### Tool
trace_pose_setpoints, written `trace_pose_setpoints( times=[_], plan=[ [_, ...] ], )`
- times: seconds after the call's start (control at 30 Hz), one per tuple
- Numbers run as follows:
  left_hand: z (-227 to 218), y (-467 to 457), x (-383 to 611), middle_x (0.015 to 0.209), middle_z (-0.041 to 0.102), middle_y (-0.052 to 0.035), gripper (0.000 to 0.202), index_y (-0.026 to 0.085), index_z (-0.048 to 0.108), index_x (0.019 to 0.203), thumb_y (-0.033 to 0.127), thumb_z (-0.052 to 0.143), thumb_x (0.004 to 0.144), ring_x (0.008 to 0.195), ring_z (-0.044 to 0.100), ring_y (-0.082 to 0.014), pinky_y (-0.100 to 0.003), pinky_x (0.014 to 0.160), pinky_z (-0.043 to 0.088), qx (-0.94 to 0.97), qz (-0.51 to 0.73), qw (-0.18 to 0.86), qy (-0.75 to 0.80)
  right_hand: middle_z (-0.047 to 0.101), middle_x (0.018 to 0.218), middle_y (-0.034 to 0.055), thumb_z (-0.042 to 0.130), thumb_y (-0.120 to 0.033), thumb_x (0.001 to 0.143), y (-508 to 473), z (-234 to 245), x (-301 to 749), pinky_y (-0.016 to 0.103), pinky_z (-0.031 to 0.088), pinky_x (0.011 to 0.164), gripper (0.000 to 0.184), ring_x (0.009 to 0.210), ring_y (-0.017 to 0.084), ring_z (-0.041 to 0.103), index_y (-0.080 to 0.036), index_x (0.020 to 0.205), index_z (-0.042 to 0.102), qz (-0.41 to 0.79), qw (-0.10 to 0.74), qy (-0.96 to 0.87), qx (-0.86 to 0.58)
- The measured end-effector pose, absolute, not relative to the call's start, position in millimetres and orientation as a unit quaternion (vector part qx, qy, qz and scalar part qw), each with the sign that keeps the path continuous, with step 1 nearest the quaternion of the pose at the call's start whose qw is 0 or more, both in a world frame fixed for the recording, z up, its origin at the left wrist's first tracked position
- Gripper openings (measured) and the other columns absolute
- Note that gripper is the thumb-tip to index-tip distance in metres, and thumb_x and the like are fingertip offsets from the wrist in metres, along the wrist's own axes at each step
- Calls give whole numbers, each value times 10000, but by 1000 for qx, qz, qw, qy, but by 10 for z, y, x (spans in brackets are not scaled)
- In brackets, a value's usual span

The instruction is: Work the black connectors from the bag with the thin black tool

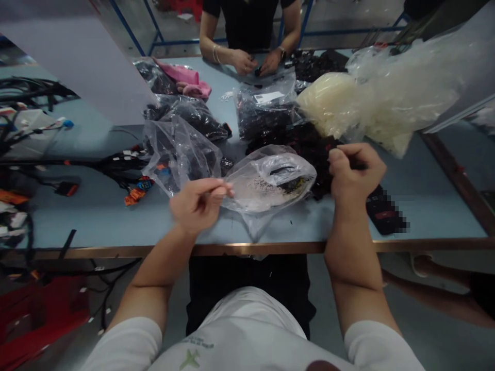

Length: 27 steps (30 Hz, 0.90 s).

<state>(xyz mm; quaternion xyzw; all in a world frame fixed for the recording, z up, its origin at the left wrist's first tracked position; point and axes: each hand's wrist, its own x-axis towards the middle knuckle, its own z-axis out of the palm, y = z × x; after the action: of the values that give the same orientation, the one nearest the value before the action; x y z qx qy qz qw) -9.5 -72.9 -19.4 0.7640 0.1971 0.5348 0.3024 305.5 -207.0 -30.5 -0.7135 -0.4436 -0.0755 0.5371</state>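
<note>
Just past the near edge of the table [305,226], your left hand [199,203] has its thumb and forefinger pinched together by the left side of a clear bag [266,191] with dark specks. That bag lies between your hands; your right hand [356,167], fingertips also narrowed, hovers to its right, apart from it. I cannot tell whether either pinch holds anything. Behind lie a labelled bag [266,111] and a yellowish bag [328,103]; farthest, a co-worker's hands [243,63].
</note>
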Motion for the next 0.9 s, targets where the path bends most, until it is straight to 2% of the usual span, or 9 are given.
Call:
trace_pose_setpoints(
  times=[0.1, 0.2, 0.27, 0.37, 0.47, 0.57, 0.63, 0.77, 0.9],
  plan=[
    [12, -555, -206, 762, 770, 8, 400, 210, 694, 1003, 593, 595, 1060, 584, 708, -128, -286, 585, 575, 713, 629, 116, 288, 721, 895, 71, 704, -599, 947, -2028, -296, 3120, 452, 560, 832, 408, 805, 248, 666, -211, 1057, 767, -210, 506, -360, -755],
    [140, -223, -322, 920, 771, -47, 434, 188, 691, 998, 588, 541, 1071, 712, 718, -168, -377, 736, 605, 685, 591, 20, 426, 742, 913, 80, 606, -493, 1038, -2055, -269, 2953, 437, 548, 844, 301, 831, 246, 676, -237, 1048, 766, -295, 498, -378, -722],
    [142, 20, -403, 993, 783, -34, 287, 264, 700, 1049, 510, 554, 1073, 880, 748, -196, -383, 842, 600, 723, 489, 26, 487, 761, 896, 54, 614, -341, 1035, -2086, -278, 2785, 405, 550, 825, 166, 833, 234, 697, -257, 1034, 757, -318, 500, -473, -652],
    [16, 292, -474, 996, 799, -22, 139, 237, 740, 1050, 321, 640, 1004, 1046, 781, -264, -430, 1027, 581, 819, 262, 85, 503, 779, 831, 21, 667, -256, 978, -2063, -343, 2552, 327, 539, 703, 112, 723, 186, 689, -281, 1032, 762, -230, 425, -669, -566],
    [-184, 390, -423, 1055, 832, -69, 52, 209, 759, 951, 231, 747, 905, 1167, 775, -318, -459, 1128, 562, 876, 95, 150, 448, 794, 819, 41, 556, -275, 1026, -1944, -399, 2369, 324, 490, 646, 256, 724, 194, 690, -279, 1006, 811, -96, 244, -736, -624],
    [-330, 368, -288, 1328, 787, -124, 411, 208, 773, 1215, 190, 839, 809, 1307, 714, -383, -519, 1168, 540, 908, 23, 153, 389, 830, 1117, 122, 458, -172, 1037, -1816, -367, 2227, 336, 490, 704, 400, 939, 244, 744, -223, 1243, 797, 0, 82, -710, -700],
    [-365, 334, -196, 1453, 722, -155, 564, 245, 726, 1382, 211, 831, 829, 1379, 660, -427, -570, 1188, 510, 926, -39, 106, 360, 792, 1268, 173, 419, -170, 1052, -1750, -315, 2161, 357, 495, 721, 455, 1008, 287, 757, -197, 1367, 746, 39, 8, -678, -734],
    [-345, 292, -76, 1299, 775, -172, 411, 241, 757, 1337, 274, 724, 928, 1244, 727, -406, -532, 1092, 567, 925, -110, 21, 362, 764, 1330, 170, 411, -254, 1078, -1649, -276, 2115, 381, 510, 729, 471, 1038, 331, 766, -239, 1456, 692, 97, -49, -650, -752],
    [-333, 302, -52, 1209, 792, -161, 332, 221, 780, 1230, 250, 687, 912, 1147, 756, -373, -456, 983, 603, 924, -106, 1, 367, 770, 1326, 136, 454, -271, 1066, -1595, -344, 2133, 377, 529, 799, 401, 1120, 333, 750, -262, 1314, 768, 123, -36, -657, -742]
  ],
)
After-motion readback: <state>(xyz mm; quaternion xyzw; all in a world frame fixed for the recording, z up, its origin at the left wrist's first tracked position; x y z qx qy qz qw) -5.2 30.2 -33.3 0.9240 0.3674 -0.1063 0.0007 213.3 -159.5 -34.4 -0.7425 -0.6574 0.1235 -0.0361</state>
